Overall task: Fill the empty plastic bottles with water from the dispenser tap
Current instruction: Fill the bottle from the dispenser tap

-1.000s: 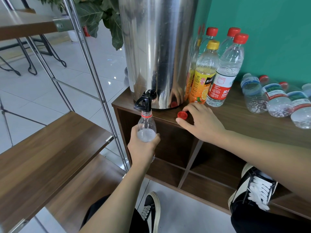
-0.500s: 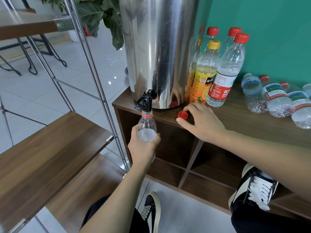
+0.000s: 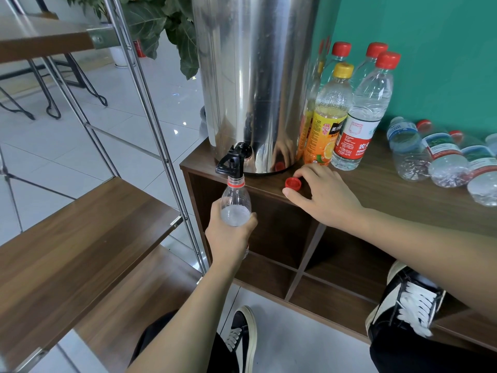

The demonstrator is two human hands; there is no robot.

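Wooden cabinet top (image 3: 390, 189) is bearing the dispenser (image 3: 255, 82); bottle (image 3: 235, 204) — thin, crushable, getting heavier — is being gripped mid-body by left hand (image 3: 228, 238) under tap (image 3: 232, 160); right hand (image 3: 322, 196), fingers loosely spread, is being rested beside cap (image 3: 293, 183) at three o'clock.

A wooden step shelf (image 3: 80, 238) on metal poles stands left; a leafy plant (image 3: 161, 25), perhaps potted, behind.

Clear bottle (image 3: 235, 203) upright, uncapped, mouth under black tap (image 3: 231, 162); red cap (image 3: 293, 183) on cabinet top.

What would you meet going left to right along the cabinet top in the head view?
Black tap → steel dispenser → red cap → orange juice bottle → upright water bottle → water bottles lying on their sides.
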